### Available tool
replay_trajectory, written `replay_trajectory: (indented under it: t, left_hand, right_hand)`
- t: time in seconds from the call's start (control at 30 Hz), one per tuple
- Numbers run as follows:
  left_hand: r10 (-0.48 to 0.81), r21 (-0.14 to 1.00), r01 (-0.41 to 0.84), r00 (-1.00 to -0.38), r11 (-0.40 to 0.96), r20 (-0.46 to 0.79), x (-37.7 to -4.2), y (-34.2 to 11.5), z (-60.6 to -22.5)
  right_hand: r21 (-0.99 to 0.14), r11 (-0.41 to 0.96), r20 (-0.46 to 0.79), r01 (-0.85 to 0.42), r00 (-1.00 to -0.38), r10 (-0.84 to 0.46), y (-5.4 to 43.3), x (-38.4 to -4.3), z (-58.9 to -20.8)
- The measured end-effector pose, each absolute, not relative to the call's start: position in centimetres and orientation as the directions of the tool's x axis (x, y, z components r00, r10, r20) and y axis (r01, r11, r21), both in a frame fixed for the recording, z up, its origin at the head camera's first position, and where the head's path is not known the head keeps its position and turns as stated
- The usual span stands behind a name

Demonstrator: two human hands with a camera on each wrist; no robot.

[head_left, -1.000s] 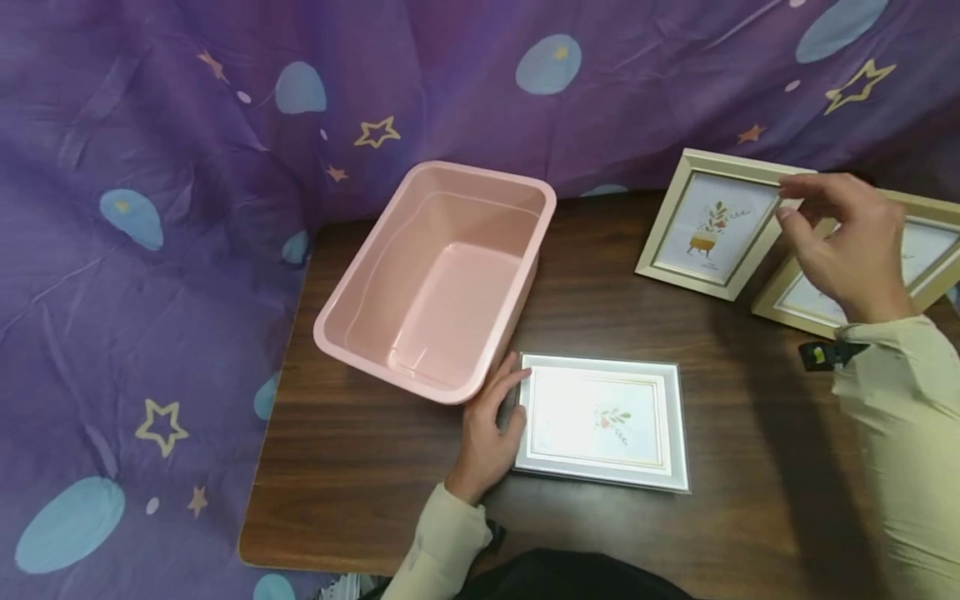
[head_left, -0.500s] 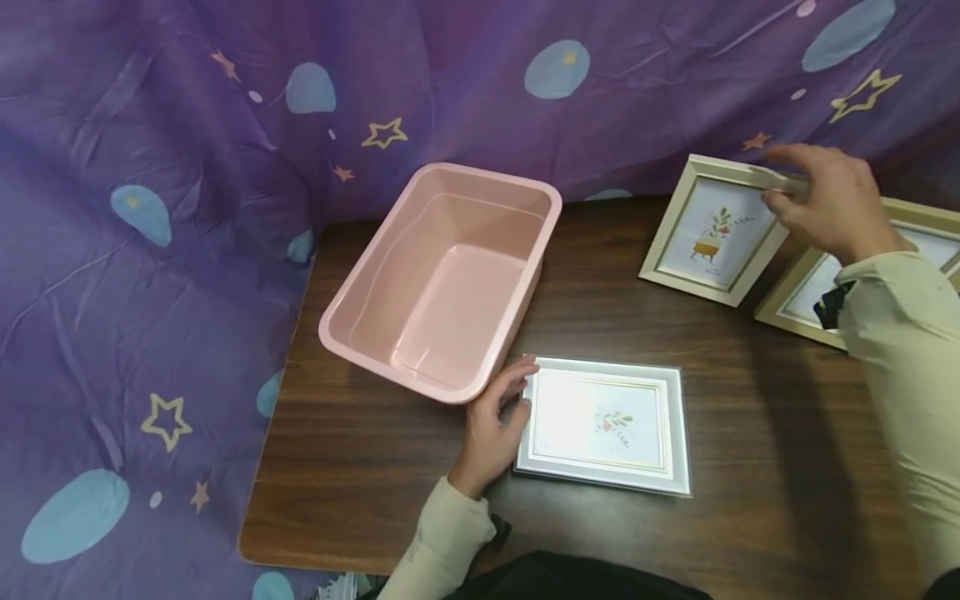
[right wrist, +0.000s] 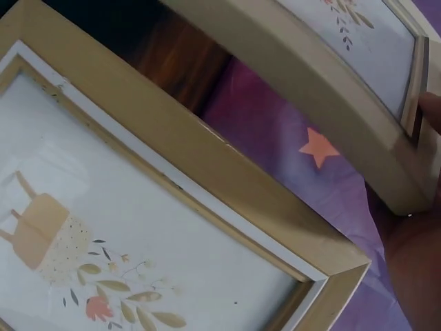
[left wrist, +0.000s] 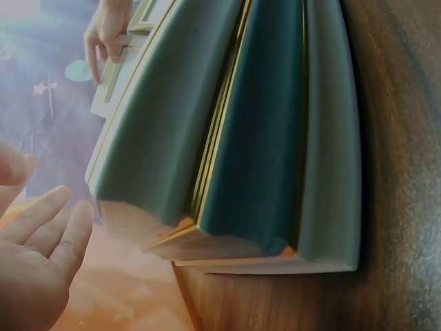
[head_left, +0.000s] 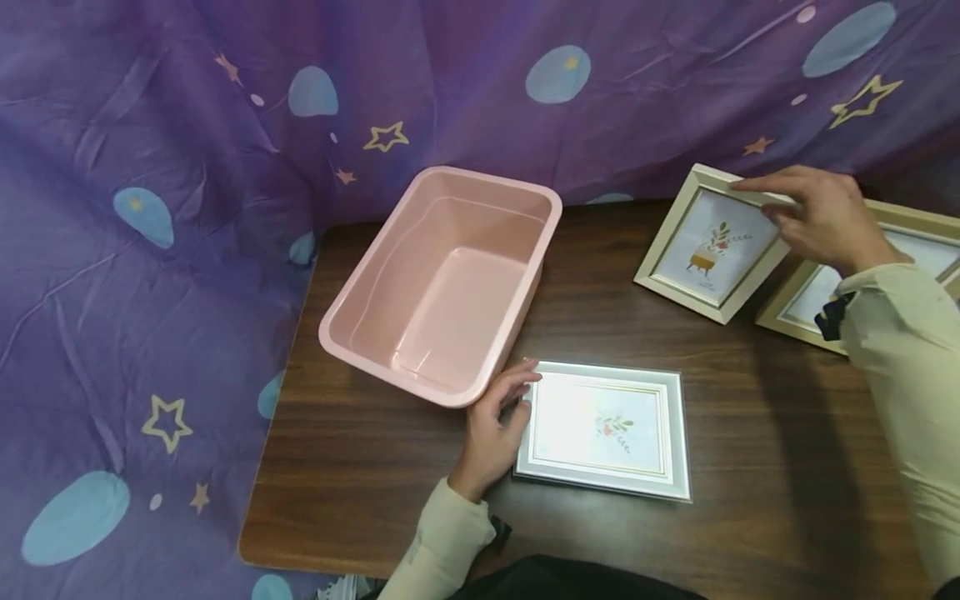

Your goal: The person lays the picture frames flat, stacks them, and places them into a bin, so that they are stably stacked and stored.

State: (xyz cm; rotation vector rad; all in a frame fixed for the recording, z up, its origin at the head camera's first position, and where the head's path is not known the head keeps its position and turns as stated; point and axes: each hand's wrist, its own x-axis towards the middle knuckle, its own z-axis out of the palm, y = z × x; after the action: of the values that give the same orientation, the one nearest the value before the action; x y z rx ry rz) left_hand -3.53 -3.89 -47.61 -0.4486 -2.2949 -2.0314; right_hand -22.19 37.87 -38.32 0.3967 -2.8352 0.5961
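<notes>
My right hand [head_left: 828, 212] pinches the upper right corner of a cream picture frame [head_left: 686, 212], which stands tilted at the back right with a potted-plant print. In the right wrist view, the thumb lies on the front of this cream frame [right wrist: 310, 89]. Behind and to the right leans a tan picture frame [head_left: 926, 258], partly covered by the right hand and sleeve. My left hand [head_left: 487, 437] is at the left edge of a silver-white picture frame [head_left: 678, 425] lying flat, its fingers loose. The left wrist view shows this as a stack of frames [left wrist: 262, 138] beside the left hand [left wrist: 34, 276].
A pink plastic basin [head_left: 540, 250] stands left of the silver-white frame, its near corner right by the left hand. Everything rests on a dark wooden table [head_left: 360, 500]. A purple curtain [head_left: 465, 100] with stars hangs along the back and left.
My right hand has moved left and down onto the cream frame's corner and taken hold of it. That frame has shifted slightly toward me. The left hand has stayed almost still.
</notes>
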Motion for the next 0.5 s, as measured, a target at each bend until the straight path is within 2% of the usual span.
replay_trajectory:
  t: [0.3,0.5]
  left_hand:
    - [0.195,0.961,0.259,-0.952,0.098,0.237,-3.5,-3.7,-47.6]
    - [0.192,0.961,0.259,-0.952,0.094,0.238,-3.6,-3.6,-47.5]
  right_hand:
    - [-0.359,0.886,0.202,-0.292,-0.952,-0.231,37.3,-21.4,-38.1]
    - [-0.391,0.873,0.238,-0.292,-0.948,-0.211,36.7,-20.7,-38.1]
